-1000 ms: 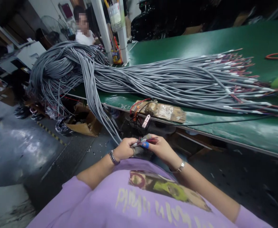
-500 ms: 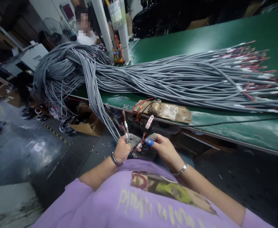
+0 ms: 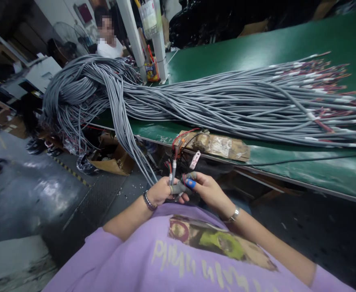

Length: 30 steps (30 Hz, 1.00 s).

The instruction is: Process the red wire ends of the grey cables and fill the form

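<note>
My left hand is closed round the ends of a few grey cables that hang down from the bench; one stripped cable end with coloured wires sticks up from the fist. My right hand, thumb in a blue finger cot, pinches the thin coloured wires right beside my left hand. Both hands are held close together above my lap, in front of the green bench edge.
A big bundle of grey cables lies across the green bench, its stripped ends at the right. A taped brown fixture with red wires sits on the bench edge. Cardboard box on the floor. Another person sits at the far left.
The hands rose from my lap and a stripped cable end came up out of my left fist. My right hand stayed close, working at the wire tips.
</note>
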{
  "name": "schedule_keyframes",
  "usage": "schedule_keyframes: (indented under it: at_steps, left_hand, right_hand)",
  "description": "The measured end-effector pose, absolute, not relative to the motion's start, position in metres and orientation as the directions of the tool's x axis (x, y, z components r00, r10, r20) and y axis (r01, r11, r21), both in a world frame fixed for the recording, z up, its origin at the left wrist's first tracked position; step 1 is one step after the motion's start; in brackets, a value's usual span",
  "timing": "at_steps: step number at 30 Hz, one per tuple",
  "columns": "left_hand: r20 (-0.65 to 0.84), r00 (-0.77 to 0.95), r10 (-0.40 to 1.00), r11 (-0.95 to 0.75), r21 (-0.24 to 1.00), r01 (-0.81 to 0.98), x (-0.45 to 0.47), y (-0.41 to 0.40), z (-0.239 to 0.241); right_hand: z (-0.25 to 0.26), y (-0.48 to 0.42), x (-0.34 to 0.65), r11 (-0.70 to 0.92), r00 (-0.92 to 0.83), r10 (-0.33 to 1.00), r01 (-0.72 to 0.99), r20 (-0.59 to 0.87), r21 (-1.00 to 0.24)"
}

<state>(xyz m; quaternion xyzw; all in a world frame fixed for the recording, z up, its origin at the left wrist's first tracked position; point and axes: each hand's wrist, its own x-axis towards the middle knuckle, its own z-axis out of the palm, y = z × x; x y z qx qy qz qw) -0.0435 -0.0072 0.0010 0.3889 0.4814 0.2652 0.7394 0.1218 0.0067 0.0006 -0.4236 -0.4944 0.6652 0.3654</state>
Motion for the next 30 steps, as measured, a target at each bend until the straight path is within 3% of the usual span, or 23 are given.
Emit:
schedule_keyframes:
  at_steps: [3,5,9,13,19,23,30]
  left_hand:
    - [-0.475,0.362,0.802,0.498,0.866,0.033,-0.040,-0.010,0.002]
    - [-0.446,0.282,0.849,0.463,0.886,0.009,-0.036,-0.011,0.003]
    - [-0.408,0.062,0.911,0.412,0.904,-0.110,-0.029,-0.009,0.003]
    - [-0.424,-0.007,0.905,0.418,0.894,-0.160,-0.028,-0.007,0.005]
    - [-0.399,0.039,0.916,0.401,0.911,-0.095,-0.029,-0.008,0.003]
    - [-0.360,0.069,0.930,0.361,0.932,-0.012,-0.027,-0.008,-0.003]
    - [-0.375,-0.005,0.927,0.375,0.927,-0.007,-0.027,-0.009,-0.006]
  right_hand:
    - [0.003,0.008,0.122,-0.274,-0.411,0.881,-0.042,-0.234,-0.961]
    - [0.001,0.009,0.121,-0.304,-0.342,0.900,-0.048,-0.270,-0.952]
    - [-0.009,0.012,0.118,-0.415,-0.211,0.902,-0.181,-0.377,-0.892]
    - [-0.012,0.013,0.116,-0.443,-0.191,0.895,-0.276,-0.403,-0.853]
    - [-0.002,0.013,0.115,-0.366,-0.348,0.882,-0.080,-0.318,-0.927]
    - [-0.003,0.016,0.114,-0.280,-0.323,0.910,-0.013,-0.261,-0.960]
    - [-0.007,0.016,0.118,-0.269,-0.299,0.918,0.010,-0.259,-0.963]
